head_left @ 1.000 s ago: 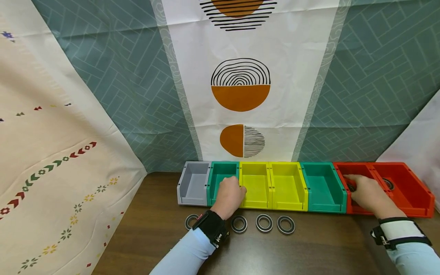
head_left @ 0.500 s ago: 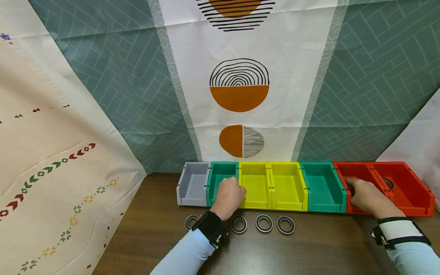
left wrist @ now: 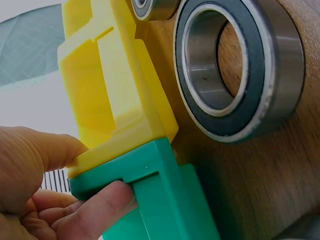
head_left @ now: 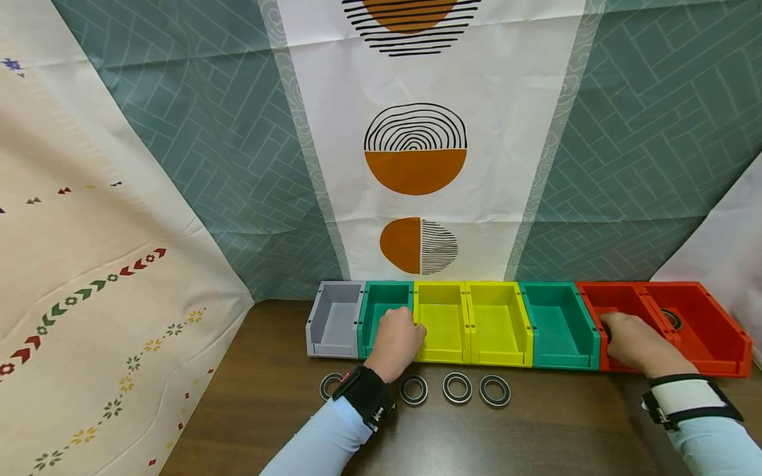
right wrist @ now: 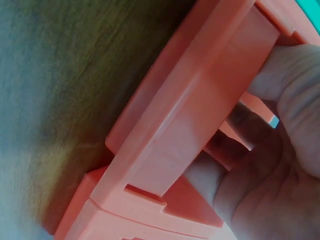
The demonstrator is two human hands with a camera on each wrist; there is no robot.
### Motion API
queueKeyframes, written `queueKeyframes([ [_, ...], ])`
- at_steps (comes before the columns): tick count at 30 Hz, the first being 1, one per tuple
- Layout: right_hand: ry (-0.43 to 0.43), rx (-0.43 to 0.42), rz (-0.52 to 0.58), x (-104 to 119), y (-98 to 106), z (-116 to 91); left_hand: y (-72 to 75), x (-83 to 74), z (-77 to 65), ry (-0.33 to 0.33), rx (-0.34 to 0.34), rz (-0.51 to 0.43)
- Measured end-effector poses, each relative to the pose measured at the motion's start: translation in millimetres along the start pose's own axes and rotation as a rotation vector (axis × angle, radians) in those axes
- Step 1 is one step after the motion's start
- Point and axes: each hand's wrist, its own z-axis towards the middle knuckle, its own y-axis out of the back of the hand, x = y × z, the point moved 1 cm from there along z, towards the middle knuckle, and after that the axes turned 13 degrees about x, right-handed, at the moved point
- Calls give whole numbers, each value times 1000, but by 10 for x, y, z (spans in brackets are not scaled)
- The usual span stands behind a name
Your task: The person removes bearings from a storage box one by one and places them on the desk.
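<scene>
In the head view my left hand (head_left: 395,340) pinches the adjoining side walls of the left green bin (head_left: 374,317) and the left yellow bin (head_left: 440,320). The left wrist view has the thumb (left wrist: 60,150) on the yellow side and a finger (left wrist: 107,202) inside the green bin. My right hand (head_left: 634,340) reaches into the left red bin (head_left: 616,294), its fingers curled down behind the front wall. A dark sliver of a ball bearing (head_left: 606,330) shows at its fingertips; the rest is hidden by the hand.
Several ball bearings (head_left: 495,391) lie in a row on the brown table (head_left: 536,436), one partly behind the left wrist. Another bearing (head_left: 673,320) sits in the right red bin (head_left: 714,330). A grey bin (head_left: 336,320) ends the row at left; a patterned cloth (head_left: 417,251) hangs behind.
My right hand has settled slightly lower in the left red bin, and less of its bearing shows. The left hand has kept its place on the bin walls.
</scene>
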Motion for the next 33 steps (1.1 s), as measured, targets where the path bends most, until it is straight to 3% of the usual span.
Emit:
queueKeyframes([
  [6,-22,3,-24,24,16,-13,12,-7,-9,11,9,-2],
  [11,0,-23,-30,34,22,-30,11,-10,-3,12,2,5],
  [20,16,4,-34,28,29,-43,7,-8,-12,9,1,7],
  [29,30,-68,-31,38,-4,-90,-1,-14,-7,22,14,-7],
  [33,24,-144,-22,50,-1,-123,-5,-1,-16,6,3,-12],
])
